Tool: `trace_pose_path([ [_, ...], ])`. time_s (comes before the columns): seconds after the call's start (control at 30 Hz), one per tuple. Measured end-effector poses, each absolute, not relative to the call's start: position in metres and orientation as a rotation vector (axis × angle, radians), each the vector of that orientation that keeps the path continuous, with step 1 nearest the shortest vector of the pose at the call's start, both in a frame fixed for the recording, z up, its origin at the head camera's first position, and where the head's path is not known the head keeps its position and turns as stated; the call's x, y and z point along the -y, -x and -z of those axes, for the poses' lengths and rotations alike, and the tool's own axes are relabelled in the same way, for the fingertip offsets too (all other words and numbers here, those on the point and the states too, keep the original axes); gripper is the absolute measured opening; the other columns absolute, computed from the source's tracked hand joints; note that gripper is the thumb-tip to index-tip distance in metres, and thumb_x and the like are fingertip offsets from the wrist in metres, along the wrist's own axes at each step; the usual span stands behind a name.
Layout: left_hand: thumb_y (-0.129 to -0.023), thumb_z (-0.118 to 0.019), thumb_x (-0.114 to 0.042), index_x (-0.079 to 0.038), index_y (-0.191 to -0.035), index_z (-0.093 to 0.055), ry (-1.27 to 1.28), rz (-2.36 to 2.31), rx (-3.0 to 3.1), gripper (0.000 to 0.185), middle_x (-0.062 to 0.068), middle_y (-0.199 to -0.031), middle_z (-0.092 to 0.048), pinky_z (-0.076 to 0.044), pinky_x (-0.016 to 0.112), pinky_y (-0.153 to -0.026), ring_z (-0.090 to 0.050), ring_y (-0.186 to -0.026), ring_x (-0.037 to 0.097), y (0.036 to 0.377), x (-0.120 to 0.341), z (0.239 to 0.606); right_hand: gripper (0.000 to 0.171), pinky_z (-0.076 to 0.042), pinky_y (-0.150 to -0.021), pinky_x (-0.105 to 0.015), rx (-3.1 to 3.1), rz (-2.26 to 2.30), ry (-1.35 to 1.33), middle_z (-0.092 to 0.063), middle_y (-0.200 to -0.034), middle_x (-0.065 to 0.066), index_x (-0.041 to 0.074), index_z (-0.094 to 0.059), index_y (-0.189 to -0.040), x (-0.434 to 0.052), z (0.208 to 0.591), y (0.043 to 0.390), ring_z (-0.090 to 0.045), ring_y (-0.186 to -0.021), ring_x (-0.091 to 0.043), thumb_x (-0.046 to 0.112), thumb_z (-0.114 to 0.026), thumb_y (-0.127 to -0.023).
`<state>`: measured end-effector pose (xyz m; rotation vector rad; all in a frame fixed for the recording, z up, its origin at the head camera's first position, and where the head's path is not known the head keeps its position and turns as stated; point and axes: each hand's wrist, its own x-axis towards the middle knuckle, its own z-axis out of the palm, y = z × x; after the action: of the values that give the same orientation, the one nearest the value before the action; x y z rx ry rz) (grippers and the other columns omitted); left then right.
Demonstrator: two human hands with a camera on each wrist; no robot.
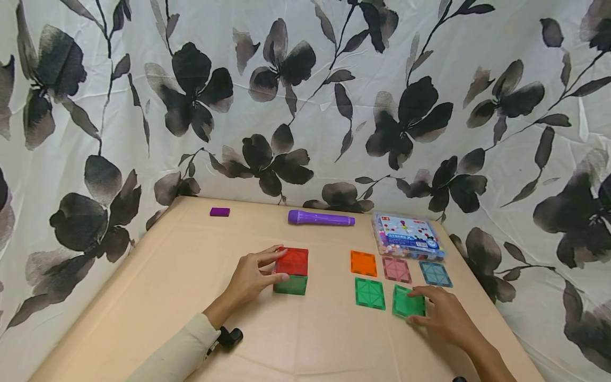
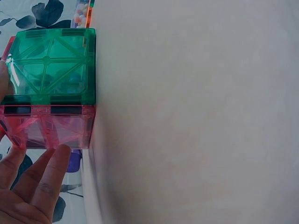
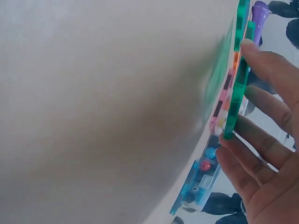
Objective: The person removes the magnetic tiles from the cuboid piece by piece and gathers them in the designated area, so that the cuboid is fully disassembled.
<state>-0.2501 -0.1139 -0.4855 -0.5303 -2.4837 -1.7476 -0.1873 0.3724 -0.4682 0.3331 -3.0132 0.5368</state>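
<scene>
A small box of translucent magnetic tiles (image 1: 293,262), red on top and green in front, stands mid-table. Its left side is gripped by my left hand (image 1: 249,278), thumb at the front and a finger at the top edge. In the left wrist view a green face (image 2: 51,65) and a pinkish-red face (image 2: 70,128) show, fingers (image 2: 49,179) against the latter. My right hand (image 1: 444,313) pinches a green magnetic tile (image 1: 408,302) by its edges. Seen nearly edge-on in the right wrist view, that tile (image 3: 238,95) is lifted off the table, casting a green tint below.
Loose tiles lie at the right: orange (image 1: 363,263), pink (image 1: 396,270), blue (image 1: 435,274) and green (image 1: 369,293). Behind them sits a clear case of beads (image 1: 410,236). A purple microphone-shaped object (image 1: 321,218) and a small purple block (image 1: 219,211) lie along the back edge.
</scene>
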Motion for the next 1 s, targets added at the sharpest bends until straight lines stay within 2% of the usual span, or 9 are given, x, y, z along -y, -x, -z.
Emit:
trace_pose_path([
  [0.23, -0.083, -0.093, -0.029, -0.02, -0.143, -0.069, 0.527, 1.763, 2.489, 0.065, 0.006, -0.161, -0.055, -0.062, 0.041, -0.099, -0.07, -0.126, 0.039, 0.249, 0.113, 0.486, 0.049, -0.056, -0.104, -0.064, 3.061, -0.598, -0.354, -0.069, -0.14, -0.017, 0.017, -0.077, -0.121, -0.376, 0.474, 0.192, -0.062, -0.132, -0.047, 0.032, -0.096, -0.078],
  [0.5, -0.082, -0.093, -0.031, -0.023, -0.142, -0.07, 0.515, 1.76, 2.509, 0.065, 0.003, -0.161, -0.056, -0.062, 0.038, -0.099, -0.07, -0.126, 0.036, 0.249, 0.112, 0.484, 0.053, -0.047, -0.11, -0.074, 3.088, -0.632, -0.287, -0.067, -0.145, -0.017, 0.018, -0.076, -0.127, -0.365, 0.468, 0.195, -0.055, -0.138, -0.051, 0.029, -0.096, -0.079],
  [0.8, -0.083, -0.093, -0.033, -0.024, -0.143, -0.069, 0.511, 1.762, 2.517, 0.065, 0.001, -0.162, -0.054, -0.061, 0.039, -0.1, -0.069, -0.128, 0.037, 0.248, 0.113, 0.482, 0.05, -0.058, -0.103, -0.063, 2.953, -0.816, -0.365, -0.072, -0.136, -0.005, 0.025, -0.074, -0.132, -0.307, 0.45, 0.198, -0.066, -0.127, -0.037, 0.031, -0.091, -0.086],
  [1.0, -0.082, -0.094, -0.032, -0.024, -0.142, -0.07, 0.499, 1.757, 2.513, 0.065, 0.003, -0.161, -0.055, -0.063, 0.039, -0.098, -0.069, -0.129, 0.037, 0.249, 0.113, 0.484, 0.045, -0.061, -0.102, -0.057, 2.884, -1.076, -0.427, -0.075, -0.132, 0.001, 0.025, -0.076, -0.129, -0.255, 0.454, 0.208, -0.069, -0.122, -0.034, 0.023, -0.09, -0.087],
])
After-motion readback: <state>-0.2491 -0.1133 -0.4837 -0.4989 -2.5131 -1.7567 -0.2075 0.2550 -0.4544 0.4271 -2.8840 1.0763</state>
